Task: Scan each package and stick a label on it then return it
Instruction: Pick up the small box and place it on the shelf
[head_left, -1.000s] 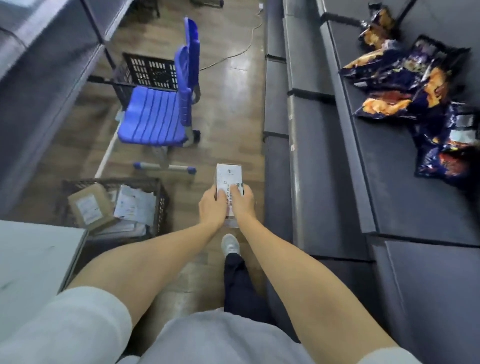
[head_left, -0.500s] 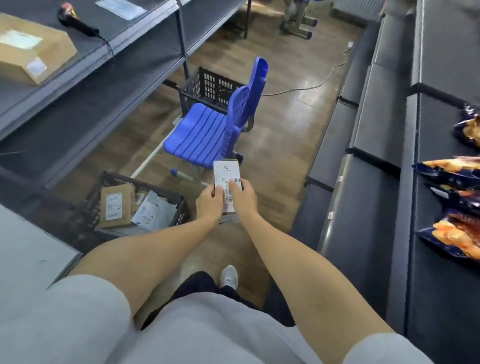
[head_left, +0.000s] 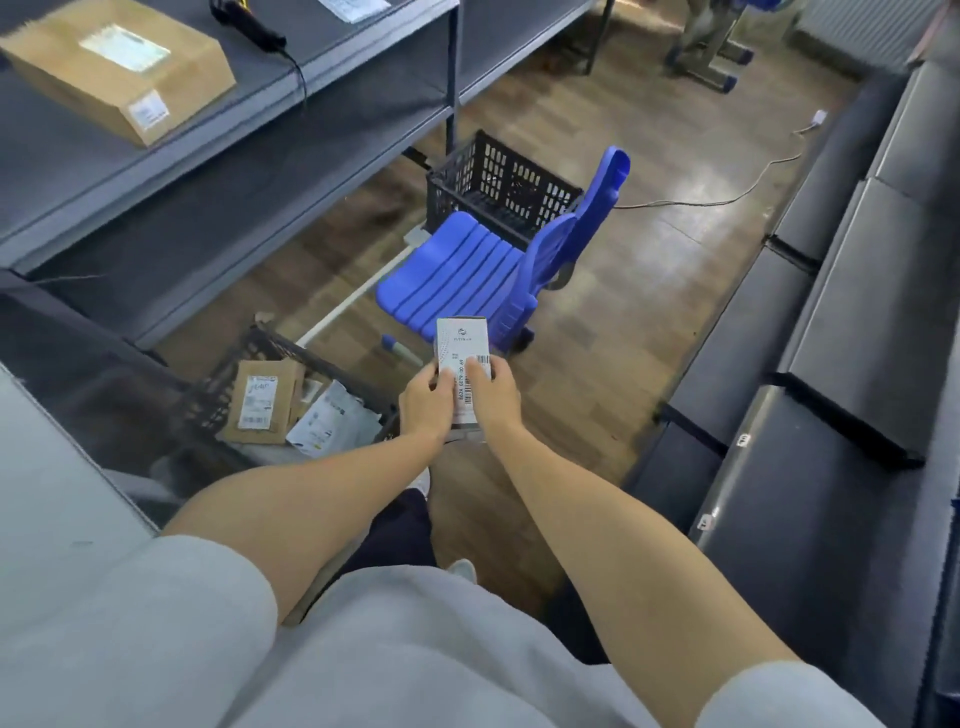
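Observation:
A small white box (head_left: 461, 343) with a barcode label on its face is held in front of me over the floor. My left hand (head_left: 426, 408) grips its left edge and my right hand (head_left: 493, 397) grips its right side, thumb on the label. On the grey shelf at the top left lie a brown cardboard package (head_left: 117, 67) and a black handheld scanner (head_left: 249, 26) with its cable. A black crate (head_left: 291, 400) on the floor at the left holds a labelled brown package and white mailers.
A blue chair (head_left: 498, 265) stands just beyond my hands, with a second black crate (head_left: 501, 187) behind it. Grey shelving (head_left: 857, 332) runs down the right side. A white cable (head_left: 727, 195) trails across the wooden floor. A pale tabletop (head_left: 52, 499) is at the left.
My view has swung left and up: the snack bags on the right shelf have left the frame, and the left shelf with package and scanner has come in. Both hands still hold the box.

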